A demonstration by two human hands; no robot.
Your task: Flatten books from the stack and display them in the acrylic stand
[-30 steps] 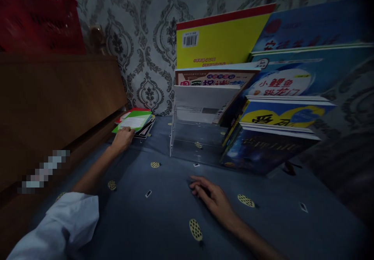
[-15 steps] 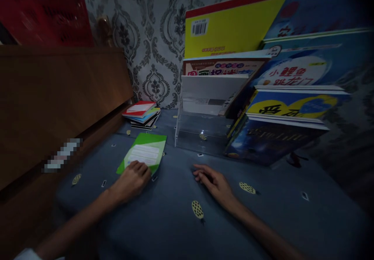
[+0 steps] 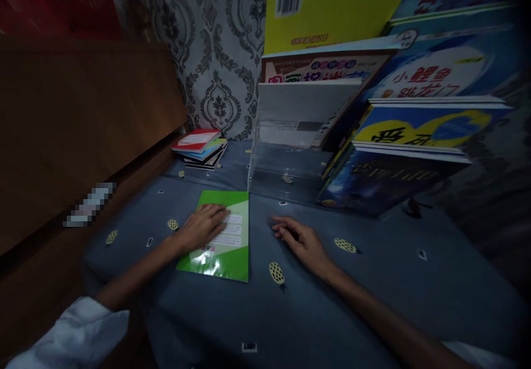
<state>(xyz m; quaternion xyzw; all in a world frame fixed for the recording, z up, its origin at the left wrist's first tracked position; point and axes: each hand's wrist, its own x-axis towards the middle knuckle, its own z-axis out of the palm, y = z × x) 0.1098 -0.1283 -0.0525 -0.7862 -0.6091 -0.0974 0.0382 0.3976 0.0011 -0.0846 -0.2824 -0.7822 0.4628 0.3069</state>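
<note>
A thin green book point(image 3: 234, 261) with white text panels lies flat on the blue patterned cloth point(image 3: 315, 308). My left hand point(image 3: 206, 226) rests on its upper left part, fingers stretched out and flat, covering some of the print. To the right of the book, my right hand point(image 3: 302, 244) lies on the cloth with loosely bent fingers slightly apart and nothing in them. Beyond it stands a clear acrylic book rack point(image 3: 286, 183), filled with upright picture books such as a yellow one point(image 3: 336, 9) and a dark blue one point(image 3: 390, 181).
A small stack of thin books point(image 3: 203, 147), red on top, sits at the back left near the wall. Along the left runs a wooden board point(image 3: 91, 98), with a red container point(image 3: 62, 4) above it. A small dark object point(image 3: 412, 208) lies right of the rack.
The green book has come nearer and turned straighter. My left hand has gone from closed at its near edge to lying flat on it. My right hand stays about where it was.
</note>
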